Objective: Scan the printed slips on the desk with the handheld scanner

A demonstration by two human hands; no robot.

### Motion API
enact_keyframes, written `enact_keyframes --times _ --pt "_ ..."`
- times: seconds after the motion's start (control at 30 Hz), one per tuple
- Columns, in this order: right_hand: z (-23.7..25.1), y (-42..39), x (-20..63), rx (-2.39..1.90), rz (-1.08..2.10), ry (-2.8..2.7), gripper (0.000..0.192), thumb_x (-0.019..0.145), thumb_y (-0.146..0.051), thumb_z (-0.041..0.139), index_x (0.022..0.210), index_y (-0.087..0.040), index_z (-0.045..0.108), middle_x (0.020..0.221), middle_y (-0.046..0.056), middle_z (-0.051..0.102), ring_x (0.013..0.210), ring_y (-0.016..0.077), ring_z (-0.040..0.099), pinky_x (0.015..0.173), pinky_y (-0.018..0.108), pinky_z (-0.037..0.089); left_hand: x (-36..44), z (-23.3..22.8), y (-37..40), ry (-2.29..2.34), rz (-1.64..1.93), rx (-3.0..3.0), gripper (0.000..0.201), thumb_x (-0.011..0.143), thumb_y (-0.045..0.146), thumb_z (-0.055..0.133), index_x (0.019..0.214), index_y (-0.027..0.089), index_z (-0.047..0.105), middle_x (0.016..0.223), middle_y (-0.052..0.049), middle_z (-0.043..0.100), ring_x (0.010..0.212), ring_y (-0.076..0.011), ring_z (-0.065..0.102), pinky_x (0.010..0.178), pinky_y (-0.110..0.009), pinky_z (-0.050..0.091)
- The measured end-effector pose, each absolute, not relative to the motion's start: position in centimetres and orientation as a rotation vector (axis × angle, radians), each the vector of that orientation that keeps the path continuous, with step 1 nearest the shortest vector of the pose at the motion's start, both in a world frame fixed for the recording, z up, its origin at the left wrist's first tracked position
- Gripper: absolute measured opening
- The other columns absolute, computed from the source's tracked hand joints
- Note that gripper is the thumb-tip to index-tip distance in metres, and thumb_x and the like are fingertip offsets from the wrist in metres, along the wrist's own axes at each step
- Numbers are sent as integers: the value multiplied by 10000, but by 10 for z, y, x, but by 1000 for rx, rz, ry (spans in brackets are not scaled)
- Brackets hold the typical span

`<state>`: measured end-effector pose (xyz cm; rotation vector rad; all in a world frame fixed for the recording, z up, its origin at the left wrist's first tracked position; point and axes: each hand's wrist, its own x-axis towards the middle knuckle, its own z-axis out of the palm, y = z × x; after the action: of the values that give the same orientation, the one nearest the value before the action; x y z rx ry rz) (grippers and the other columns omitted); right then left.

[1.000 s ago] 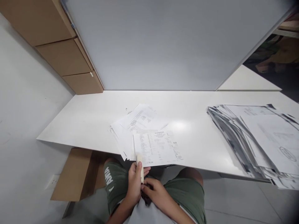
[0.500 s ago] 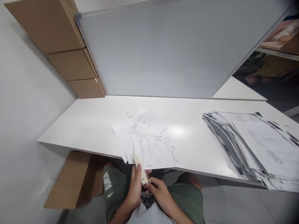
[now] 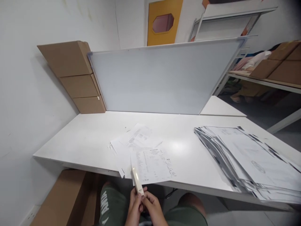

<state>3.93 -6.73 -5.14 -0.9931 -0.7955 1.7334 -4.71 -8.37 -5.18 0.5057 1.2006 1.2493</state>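
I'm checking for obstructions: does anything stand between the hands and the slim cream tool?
Nothing visible does. The left hand and right hand meet at the near end of the slim cream tool, which overlaps the printed sheet in view.

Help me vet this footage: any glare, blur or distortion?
Head view, centre: glare on the table beside the loose papers, whose small print is too soft to read; head view, edges: upper-right corner darkened, stacked boxes leaning outward, probably lens distortion.
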Motion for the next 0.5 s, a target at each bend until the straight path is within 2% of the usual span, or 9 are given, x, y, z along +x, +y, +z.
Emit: enact_keyframes --times 0.13,0.27,0.37,0.5 --pt "-56 -71 30 -964 1726 -785 452 619 -608 734 569 -182 592 501 -5 531 472 136 480 529 271 387 -63 -59 -90 1163 1240 534 524 689 623 695 1012 210 710 1069 -97 705 882 -195 622 687 -237 460" --pt "-58 -70 23 -923 1776 -769 472 579 -621 744 576 -176 586 480 -12 526 419 118 461 480 248 367 -72 -58 -87 1243 1201 650 581 653 651 701 969 165 734 1000 -119 721 740 -190 622 544 -230 436" --pt "-64 -68 17 -859 1818 -761 494 589 -638 731 629 -162 604 455 -13 528 393 112 462 466 234 360 -72 -59 -82 1311 1248 720 641 599 673 723 982 159 733 971 -116 728 786 -210 643 535 -221 452" --pt "-74 -68 3 -722 1865 -646 483 598 -603 753 733 -155 635 455 -23 536 387 115 472 437 220 350 -83 -63 -82 1406 1258 765 824 551 743 694 1123 150 678 834 -93 741 582 -182 632 436 -228 432"
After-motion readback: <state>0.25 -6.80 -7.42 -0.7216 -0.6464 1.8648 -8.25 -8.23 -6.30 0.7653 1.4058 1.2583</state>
